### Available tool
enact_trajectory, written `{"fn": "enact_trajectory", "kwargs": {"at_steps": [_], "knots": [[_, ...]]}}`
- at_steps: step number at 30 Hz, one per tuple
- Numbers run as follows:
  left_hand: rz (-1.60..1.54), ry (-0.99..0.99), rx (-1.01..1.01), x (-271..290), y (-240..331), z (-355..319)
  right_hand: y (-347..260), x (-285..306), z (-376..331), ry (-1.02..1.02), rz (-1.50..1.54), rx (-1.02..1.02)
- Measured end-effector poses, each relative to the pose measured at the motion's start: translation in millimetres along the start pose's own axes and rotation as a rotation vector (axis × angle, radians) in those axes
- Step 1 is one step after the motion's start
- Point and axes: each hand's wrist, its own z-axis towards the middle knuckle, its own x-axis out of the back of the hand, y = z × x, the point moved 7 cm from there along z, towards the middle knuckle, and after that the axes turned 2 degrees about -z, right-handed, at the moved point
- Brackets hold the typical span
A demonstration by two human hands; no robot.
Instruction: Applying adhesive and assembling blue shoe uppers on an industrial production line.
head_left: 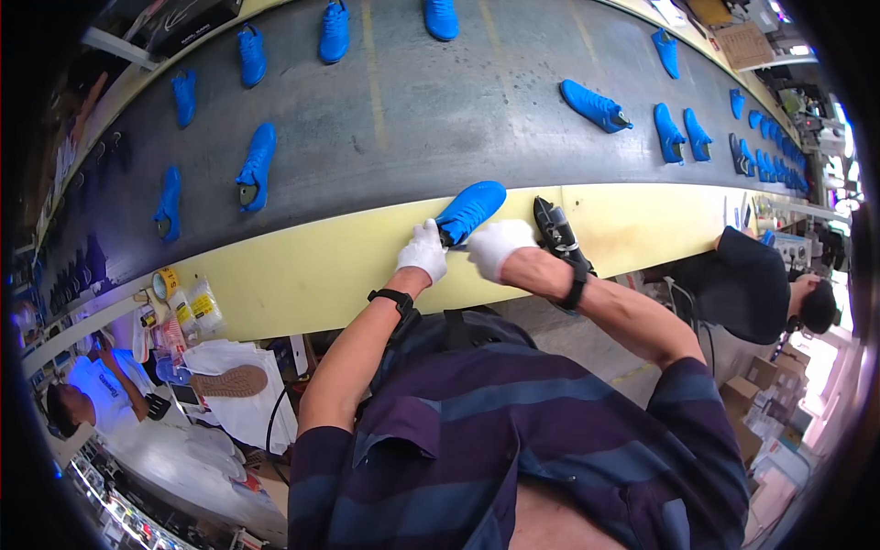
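A blue lace-up sports shoe [472,207] rests on the pale yellow ledge right in front of me, its toe pointing away and to the right. My left hand [423,250], in a white glove, is closed on the dark heel opening of this shoe. Close by on the right is my right hand [500,247], also white-gloved and slightly blurred. Its fingers are curled in beside the shoe's collar, and what they hold, if anything, is hidden. Just right of that hand lies a black object with shiny parts [557,229], whose kind I cannot make out.
Beyond the yellow ledge [321,261] runs a dark conveyor belt [367,137] carrying several blue shoes, including one lying askew [594,105]. A yellow tape roll [166,283] stands at the left end. A person in dark clothing [738,280] is at the right; another sits lower left.
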Motion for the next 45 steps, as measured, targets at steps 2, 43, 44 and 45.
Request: {"fn": "enact_trajectory", "kwargs": {"at_steps": [2, 43, 44, 45], "knots": [[0.015, -0.004, 0.025, 2, -1, 1, 42, 1, -25, 0.091, 0.186, -0.049], [-0.148, 0.151, -0.348, -54, -68, 72, -36, -63, 103, 0.654, 0.332, 0.078], [-0.154, 0.163, -0.352, -53, -70, 76, -33, -61, 100, 0.658, 0.345, 0.077], [-0.170, 0.127, -0.382, -56, -68, 79, -29, -58, 96, 0.665, 0.357, 0.076]]}}
